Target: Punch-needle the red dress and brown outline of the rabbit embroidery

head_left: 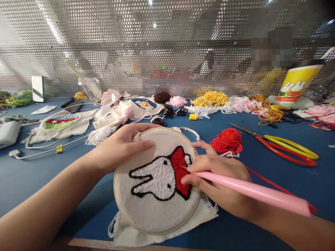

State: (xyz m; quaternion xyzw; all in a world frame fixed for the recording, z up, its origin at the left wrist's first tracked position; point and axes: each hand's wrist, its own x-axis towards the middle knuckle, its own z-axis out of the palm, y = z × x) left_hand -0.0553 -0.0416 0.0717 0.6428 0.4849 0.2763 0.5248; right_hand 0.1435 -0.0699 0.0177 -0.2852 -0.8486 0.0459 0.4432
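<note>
My left hand (123,146) grips the upper left rim of a round embroidery hoop (125,213), its thumb lying on the cream cloth. On the cloth is a white rabbit (159,174) outlined in black, turned sideways, with a red body (181,170) worked in yarn. My right hand (222,177) pinches a pink punch needle (251,190); its metal tip is at the red area. Red yarn (274,184) runs from behind my right hand and shows at the needle's back end. Behind the hoop lies a red yarn bundle (226,140).
Scissors (285,144) with red and yellow handles lie at right. A yellow cup (299,83) stands behind them. Yellow yarn (210,99), other yarn bundles and stitched cloths (62,122) line the back of the blue table. A white cable (39,155) lies at left. Perforated metal panel (131,45) behind.
</note>
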